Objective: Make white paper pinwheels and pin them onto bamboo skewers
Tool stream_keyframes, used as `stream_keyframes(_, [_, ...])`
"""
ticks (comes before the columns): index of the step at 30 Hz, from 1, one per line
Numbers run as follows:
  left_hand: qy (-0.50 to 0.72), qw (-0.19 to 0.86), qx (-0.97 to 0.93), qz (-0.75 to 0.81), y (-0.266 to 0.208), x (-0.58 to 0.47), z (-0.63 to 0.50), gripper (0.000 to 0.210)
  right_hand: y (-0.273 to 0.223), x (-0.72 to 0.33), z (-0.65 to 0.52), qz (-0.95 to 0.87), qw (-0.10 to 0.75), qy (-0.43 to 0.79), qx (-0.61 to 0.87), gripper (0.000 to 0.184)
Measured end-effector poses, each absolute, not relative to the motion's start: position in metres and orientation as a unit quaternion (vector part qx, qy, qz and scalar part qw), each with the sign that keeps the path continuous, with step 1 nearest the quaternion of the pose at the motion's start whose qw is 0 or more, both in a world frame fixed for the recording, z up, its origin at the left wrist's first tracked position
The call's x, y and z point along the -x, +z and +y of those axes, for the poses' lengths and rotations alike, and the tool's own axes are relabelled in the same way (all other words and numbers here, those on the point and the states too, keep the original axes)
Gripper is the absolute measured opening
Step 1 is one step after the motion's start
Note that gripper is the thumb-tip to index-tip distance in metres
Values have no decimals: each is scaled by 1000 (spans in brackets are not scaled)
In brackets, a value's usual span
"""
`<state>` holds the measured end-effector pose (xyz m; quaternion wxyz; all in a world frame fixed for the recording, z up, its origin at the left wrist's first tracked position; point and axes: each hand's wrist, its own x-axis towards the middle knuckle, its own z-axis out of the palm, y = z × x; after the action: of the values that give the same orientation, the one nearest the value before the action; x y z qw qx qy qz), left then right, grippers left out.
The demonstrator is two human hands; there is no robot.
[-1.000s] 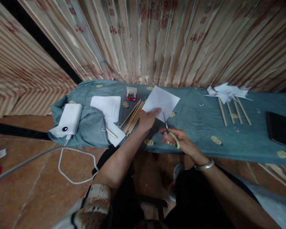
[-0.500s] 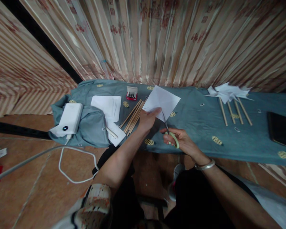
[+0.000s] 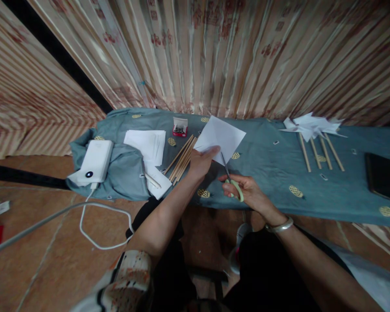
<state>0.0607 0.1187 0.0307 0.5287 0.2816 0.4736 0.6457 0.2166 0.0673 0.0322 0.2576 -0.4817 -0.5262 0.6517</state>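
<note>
A white square sheet of paper (image 3: 224, 134) is pinched by my left hand (image 3: 203, 162), the thumb lying on top of it near its lower left edge. My right hand (image 3: 242, 188) grips a pair of scissors (image 3: 235, 187) with light green handles. Their blades reach into the near corner of the paper. Left of the sheet, a bundle of wooden sticks (image 3: 182, 162) lies partly behind my left hand. Behind the sticks sits a small open red box (image 3: 180, 128) holding small metal pieces, too small to name exactly.
White paper pinwheels (image 3: 312, 124) on wooden sticks lie to the right, near a dark phone (image 3: 382, 175). On the left are stacked paper sheets (image 3: 149, 145), a white pen (image 3: 152, 180) and a white power bank (image 3: 95, 161) with a cable (image 3: 81, 216). Curtains hang behind the cloth-covered table (image 3: 263, 173).
Almost nothing differs. Both hands, the paper and the scissors keep nearly the same places, with the blades still at the near corner.
</note>
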Motion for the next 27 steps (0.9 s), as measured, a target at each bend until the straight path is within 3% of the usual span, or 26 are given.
stream_keyframes(27, [607,539,-301,500,35,-60,115,19,28,-219,70,-499,284,647,502,56])
